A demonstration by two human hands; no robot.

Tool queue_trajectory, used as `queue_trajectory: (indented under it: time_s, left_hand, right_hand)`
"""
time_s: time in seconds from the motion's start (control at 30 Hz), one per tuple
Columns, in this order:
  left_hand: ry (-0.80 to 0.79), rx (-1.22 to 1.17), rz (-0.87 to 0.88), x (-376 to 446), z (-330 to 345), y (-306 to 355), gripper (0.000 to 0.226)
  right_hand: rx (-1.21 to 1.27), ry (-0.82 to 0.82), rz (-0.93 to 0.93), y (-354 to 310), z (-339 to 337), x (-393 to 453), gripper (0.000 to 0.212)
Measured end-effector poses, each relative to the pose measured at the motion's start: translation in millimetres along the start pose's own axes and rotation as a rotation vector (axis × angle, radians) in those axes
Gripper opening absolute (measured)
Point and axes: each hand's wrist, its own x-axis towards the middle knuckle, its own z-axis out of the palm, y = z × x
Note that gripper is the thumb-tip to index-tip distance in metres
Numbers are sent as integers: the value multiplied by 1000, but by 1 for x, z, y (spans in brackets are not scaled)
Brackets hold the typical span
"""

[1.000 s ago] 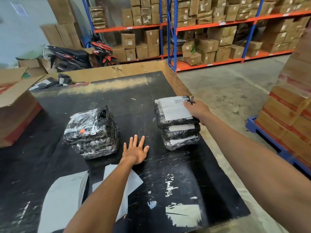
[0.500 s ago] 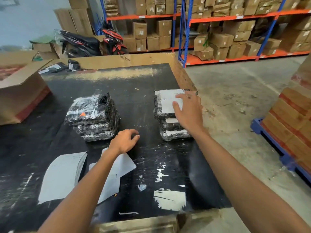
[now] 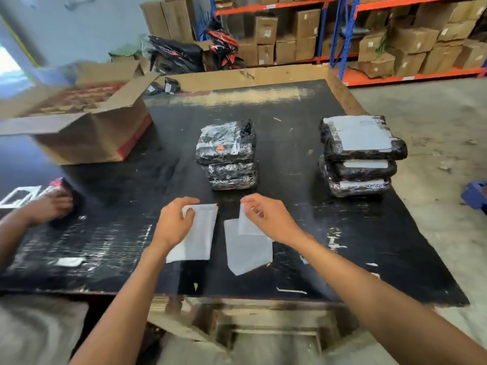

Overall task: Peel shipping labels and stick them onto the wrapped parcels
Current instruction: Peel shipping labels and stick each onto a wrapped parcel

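Observation:
Two stacks of black wrapped parcels stand on the black table. The middle stack bears no white labels on top; the right stack shows white labels on each parcel. My left hand rests on a pile of white label sheets, fingers pinching its top edge. My right hand pinches the raised corner of a label strip above another white sheet lying on the table.
An open cardboard box sits at the table's left. Another person's hand rests at the far left edge near a small packet. Shelves of cartons and a motorbike stand behind. Concrete floor lies to the right.
My right hand left the right parcel stack and came back to the sheets. My left hand moved from the bare table onto the label pile. The view shifted left, showing another person's hand.

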Motion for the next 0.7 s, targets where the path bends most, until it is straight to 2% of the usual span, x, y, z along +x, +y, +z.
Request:
queue_trajectory:
  time_s: [0.1,0.17,0.27,0.33,0.47,0.7]
  left_hand:
    - [3,-37,-42,-7,-8,-37,35]
    - [-68,-40,-32,-10,-1,-54,36]
    - [-140,101,-30,-13,14,-71,43]
    - [-122,203,-15,-17,21,-74,47]
    - [-114,231,-5,-18,24,-73,50]
    - [-78,149,-56,-16,24,-76,54]
  right_hand:
    - [103,-93,181,-18,36,9,25]
    - [124,-119,313,-26,61,22,28]
    - [37,-46,443,-35,94,42,48]
    - [15,23,510,-39,110,50,49]
    - [30,133,614,-38,120,54,34]
    - [36,201,640,-34,113,57,35]
